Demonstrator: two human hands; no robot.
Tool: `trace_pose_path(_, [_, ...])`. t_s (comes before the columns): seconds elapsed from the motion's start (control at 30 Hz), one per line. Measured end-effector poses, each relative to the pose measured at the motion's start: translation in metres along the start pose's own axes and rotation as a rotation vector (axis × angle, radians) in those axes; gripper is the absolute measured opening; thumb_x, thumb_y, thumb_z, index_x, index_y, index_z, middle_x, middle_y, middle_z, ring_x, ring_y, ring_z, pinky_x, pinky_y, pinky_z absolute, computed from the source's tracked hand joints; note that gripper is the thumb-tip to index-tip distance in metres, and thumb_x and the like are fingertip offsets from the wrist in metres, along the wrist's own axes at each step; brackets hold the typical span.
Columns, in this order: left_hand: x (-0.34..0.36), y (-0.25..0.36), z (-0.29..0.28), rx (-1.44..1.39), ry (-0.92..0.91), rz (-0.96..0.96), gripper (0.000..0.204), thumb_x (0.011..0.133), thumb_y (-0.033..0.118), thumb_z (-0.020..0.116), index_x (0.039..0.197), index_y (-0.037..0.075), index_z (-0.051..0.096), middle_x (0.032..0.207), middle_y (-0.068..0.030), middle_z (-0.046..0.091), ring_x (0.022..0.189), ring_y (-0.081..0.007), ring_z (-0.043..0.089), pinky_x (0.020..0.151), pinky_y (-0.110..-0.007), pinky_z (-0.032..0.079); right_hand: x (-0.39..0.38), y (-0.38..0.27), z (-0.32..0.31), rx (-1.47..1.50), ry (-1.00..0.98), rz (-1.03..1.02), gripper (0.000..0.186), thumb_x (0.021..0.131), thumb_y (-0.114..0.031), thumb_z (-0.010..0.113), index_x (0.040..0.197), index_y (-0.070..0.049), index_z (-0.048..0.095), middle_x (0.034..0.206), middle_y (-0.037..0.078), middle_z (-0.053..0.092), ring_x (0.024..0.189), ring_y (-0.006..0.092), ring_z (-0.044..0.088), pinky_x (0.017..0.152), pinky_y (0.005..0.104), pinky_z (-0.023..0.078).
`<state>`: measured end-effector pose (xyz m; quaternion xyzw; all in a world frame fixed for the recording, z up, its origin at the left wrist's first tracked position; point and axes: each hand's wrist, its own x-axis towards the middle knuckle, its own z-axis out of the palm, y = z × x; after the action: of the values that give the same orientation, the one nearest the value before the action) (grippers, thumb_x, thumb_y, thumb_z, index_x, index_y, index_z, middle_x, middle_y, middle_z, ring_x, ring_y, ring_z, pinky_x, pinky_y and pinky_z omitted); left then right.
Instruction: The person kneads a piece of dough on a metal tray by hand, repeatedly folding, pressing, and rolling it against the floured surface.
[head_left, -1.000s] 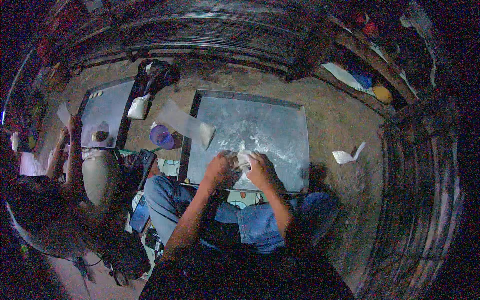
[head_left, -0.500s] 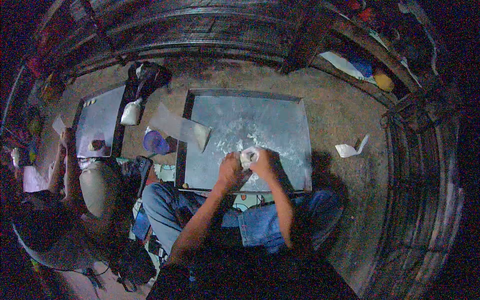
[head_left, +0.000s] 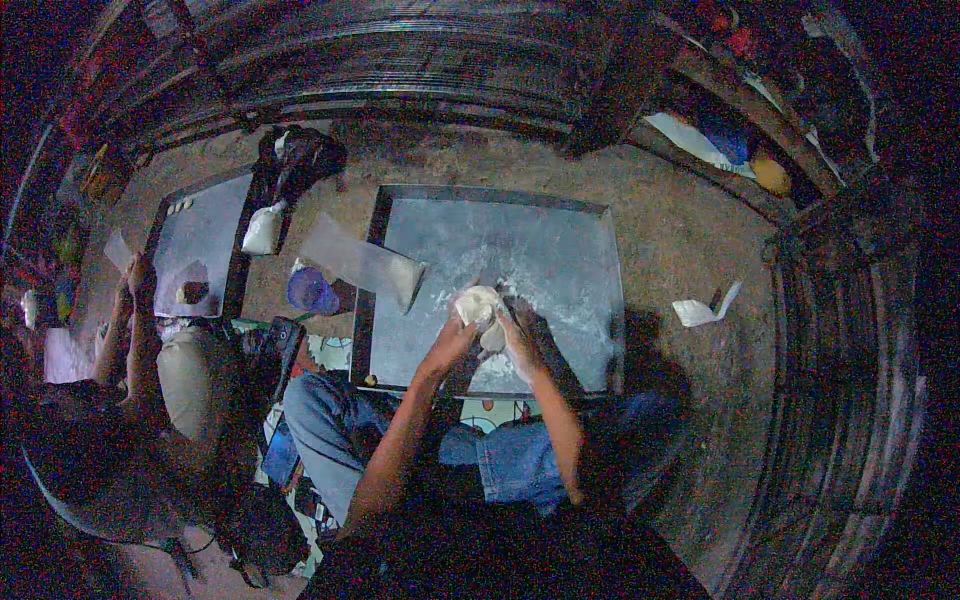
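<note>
A pale lump of dough (head_left: 477, 303) is held between my two hands above a grey metal tray (head_left: 550, 245). My left hand (head_left: 457, 338) is closed on the dough's left side. On the other side my right hand (head_left: 514, 338), whitened with flour, grips it with bent fingers. White flour (head_left: 510, 268) is smeared over the middle of the tray. Between my wrists a paler patch shows below the lump; whether it is dough or flour I cannot tell. A clear plastic bag with white powder (head_left: 403, 282) lies across the tray's left rim.
A purple cup (head_left: 313, 291) and a bag of white powder (head_left: 262, 231) stand left of my tray. Farther left, a co-worker's hands (head_left: 138, 272) are over a second tray (head_left: 205, 235). A small white packet (head_left: 695, 312) lies on the floor at right.
My hands have turned and spread slightly around the dough, which now shows more of its top and sits a little farther from me and to the left.
</note>
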<state>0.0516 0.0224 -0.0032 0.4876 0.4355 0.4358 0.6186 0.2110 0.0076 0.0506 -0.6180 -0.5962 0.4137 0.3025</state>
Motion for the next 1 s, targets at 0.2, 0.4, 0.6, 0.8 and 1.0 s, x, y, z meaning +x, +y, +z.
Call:
trace_pose_path(0.2, [-0.005,0.014,0.004,0.245,0.211,-0.014,0.029,0.083,0.009,0.064,0.109,-0.004,0.061,0.1,-0.0147,0.067,0.09,-0.0197,0.065,0.077,-0.034,0.051,0.008,0.049,0.039,-0.374,0.153,-0.07,0.034,0.092,-0.033,0.052,0.114,-0.008,0.06,0.108,0.017,0.061,0.099,0.035,0.059,0.086,0.043,0.048])
trace_pose_path(0.4, [-0.018,0.038,0.016,0.068,0.125,0.022,0.016,0.086,0.006,0.062,0.099,-0.002,0.068,0.089,-0.0053,0.069,0.077,-0.013,0.063,0.07,-0.03,0.052,0.006,0.017,0.012,-0.721,0.054,-0.078,0.029,0.095,-0.026,0.051,0.102,0.0,0.062,0.101,0.024,0.064,0.087,0.0382,0.063,0.076,0.0446,0.051])
trace_pose_path(0.6, [-0.022,0.058,0.025,-0.126,0.117,-0.198,0.02,0.09,0.012,0.064,0.105,-0.001,0.063,0.091,-0.0079,0.067,0.081,-0.0149,0.063,0.067,-0.03,0.052,0.019,0.044,0.002,-0.46,0.314,0.155,0.042,0.087,-0.043,0.059,0.09,-0.002,0.067,0.09,0.022,0.068,0.08,0.0388,0.066,0.073,0.0481,0.052])
trace_pose_path(0.8, [-0.031,0.067,0.035,-0.031,-0.018,-0.374,0.025,0.084,0.004,0.06,0.109,-0.002,0.061,0.088,-0.0086,0.066,0.078,-0.0159,0.063,0.063,-0.03,0.052,0.018,0.06,0.0,-0.417,0.376,0.174,0.05,0.085,-0.05,0.061,0.088,-0.001,0.066,0.076,0.022,0.067,0.068,0.0399,0.065,0.065,0.0463,0.053])
trace_pose_path(1.0, [-0.03,0.062,0.023,0.225,0.088,-0.025,0.03,0.077,-0.001,0.058,0.106,-0.005,0.065,0.088,-0.0087,0.069,0.074,-0.0162,0.064,0.067,-0.032,0.053,0.016,0.05,0.005,-0.311,0.275,0.056,0.051,0.085,-0.048,0.062,0.101,0.0,0.064,0.085,0.022,0.068,0.079,0.0369,0.066,0.073,0.0444,0.052])
